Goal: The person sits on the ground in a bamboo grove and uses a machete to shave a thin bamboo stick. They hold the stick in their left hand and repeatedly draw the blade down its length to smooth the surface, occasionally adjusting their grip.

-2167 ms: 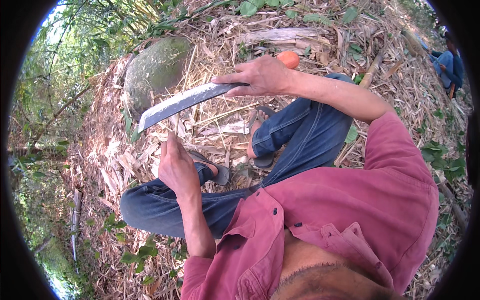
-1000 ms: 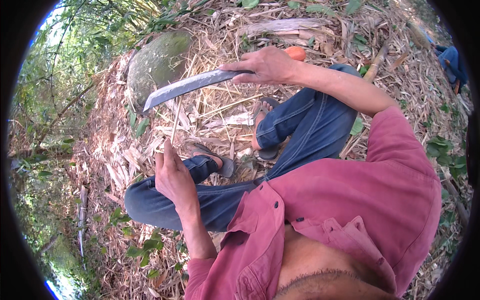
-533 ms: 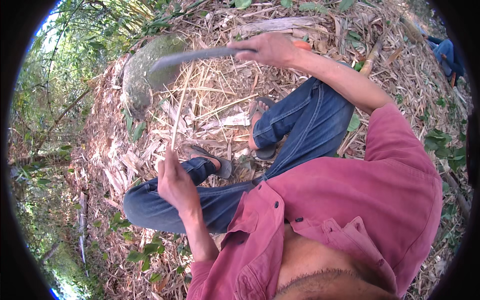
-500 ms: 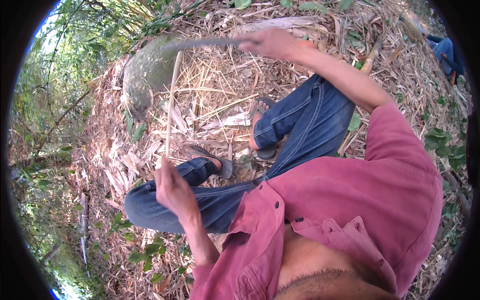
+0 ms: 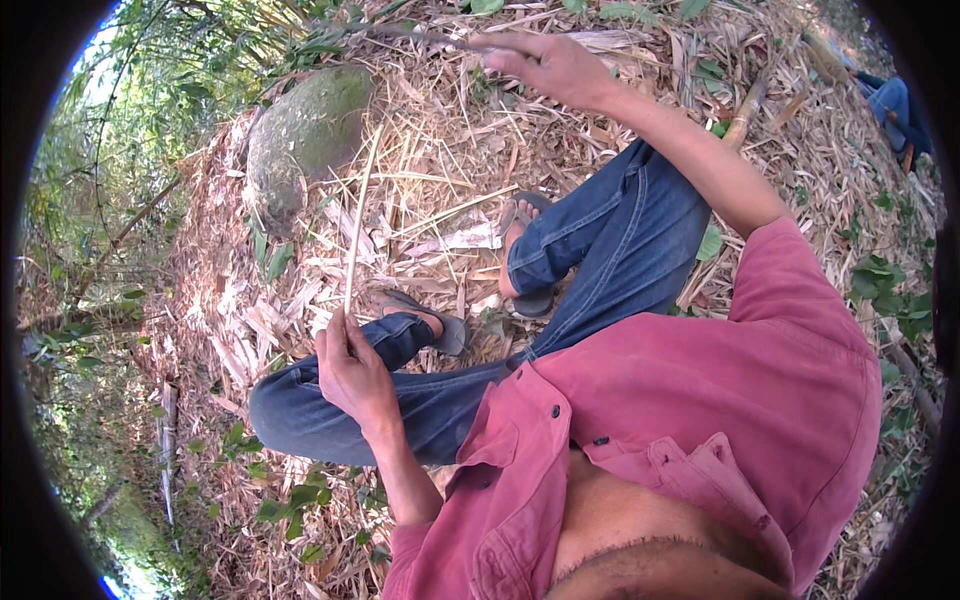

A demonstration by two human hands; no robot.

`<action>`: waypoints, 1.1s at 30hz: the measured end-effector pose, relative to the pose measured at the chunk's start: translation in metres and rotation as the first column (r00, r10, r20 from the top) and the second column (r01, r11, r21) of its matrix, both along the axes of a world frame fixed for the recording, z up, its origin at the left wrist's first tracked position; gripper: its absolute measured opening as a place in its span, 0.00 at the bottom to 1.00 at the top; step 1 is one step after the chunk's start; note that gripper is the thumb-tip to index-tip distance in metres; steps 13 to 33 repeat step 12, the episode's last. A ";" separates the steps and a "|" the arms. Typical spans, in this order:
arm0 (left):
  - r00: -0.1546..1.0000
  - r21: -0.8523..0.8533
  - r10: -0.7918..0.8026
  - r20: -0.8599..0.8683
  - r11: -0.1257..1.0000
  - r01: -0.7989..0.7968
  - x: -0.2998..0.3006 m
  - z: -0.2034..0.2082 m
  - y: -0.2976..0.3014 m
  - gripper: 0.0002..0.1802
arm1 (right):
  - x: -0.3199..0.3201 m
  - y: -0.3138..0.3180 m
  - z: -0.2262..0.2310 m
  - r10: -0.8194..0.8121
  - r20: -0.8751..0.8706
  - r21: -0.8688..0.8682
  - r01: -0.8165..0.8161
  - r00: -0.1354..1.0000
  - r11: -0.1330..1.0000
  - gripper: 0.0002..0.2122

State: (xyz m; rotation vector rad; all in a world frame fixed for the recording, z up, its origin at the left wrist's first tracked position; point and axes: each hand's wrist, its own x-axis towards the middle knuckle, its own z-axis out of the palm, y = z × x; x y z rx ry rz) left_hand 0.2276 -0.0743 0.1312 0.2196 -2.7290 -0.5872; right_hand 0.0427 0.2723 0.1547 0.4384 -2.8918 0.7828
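Note:
My left hand (image 5: pixel 352 372) is closed in a pinch around the near end of a thin pale bamboo stick (image 5: pixel 361 215). The stick points away from me, its far end close to the mossy boulder (image 5: pixel 305 135). Farther out and to the right, my right hand (image 5: pixel 548 68) grips a long dark knife (image 5: pixel 425 38), whose handle is mostly hidden by the fingers. Its blade extends left, smeared by motion, beyond the stick's far end and apart from it.
Pale shavings (image 5: pixel 415 165) lie between the boulder and my sandalled feet (image 5: pixel 520 225). Dry leaf litter covers the ground, and a cut pole (image 5: pixel 745 112) lies past my right knee. Another person (image 5: pixel 895 110) sits at the far right. Green undergrowth (image 5: pixel 110 200) stands at left.
My right hand has swung the knife farther away from me, off the stick's far end. The stick has tilted slightly right, its far end lower, and my left hand has shifted a little right.

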 end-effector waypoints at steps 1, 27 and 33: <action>1.000 0.010 -0.010 -0.014 1.000 0.010 0.000 -0.001 0.001 0.11 | -0.002 0.005 0.002 0.002 -0.074 -0.027 -0.004 0.997 1.000 0.26; 0.982 0.535 -0.151 0.116 0.843 0.066 -0.016 -0.037 0.002 0.09 | 0.016 0.092 0.023 -0.182 -0.359 -0.289 0.077 0.915 0.954 0.22; 0.982 0.535 -0.151 0.116 0.843 0.066 -0.016 -0.037 0.002 0.09 | 0.016 0.092 0.023 -0.182 -0.359 -0.289 0.077 0.915 0.954 0.22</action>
